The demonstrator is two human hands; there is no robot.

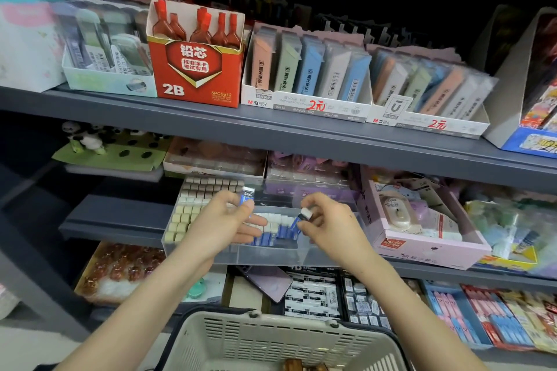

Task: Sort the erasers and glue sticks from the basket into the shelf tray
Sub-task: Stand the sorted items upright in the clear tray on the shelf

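Note:
A clear plastic shelf tray (235, 254) on the middle shelf holds rows of beige erasers on its left and blue-and-white erasers (272, 233) in its middle. Above the tray, my left hand (223, 220) pinches one blue-and-white eraser (247, 194) upright. To its right, my right hand (327, 221) pinches another blue-and-white eraser (303, 217), tilted over the row in the tray. The beige basket (271, 340) sits below at the bottom of the view, with brown items just showing at its near edge.
A grey upper shelf (271, 126) overhangs the tray, carrying a red 2B lead box (196, 69) and boxes of pastel packs. A pink box (422, 235) stands right of the tray. Packaged goods fill the lower shelf behind the basket.

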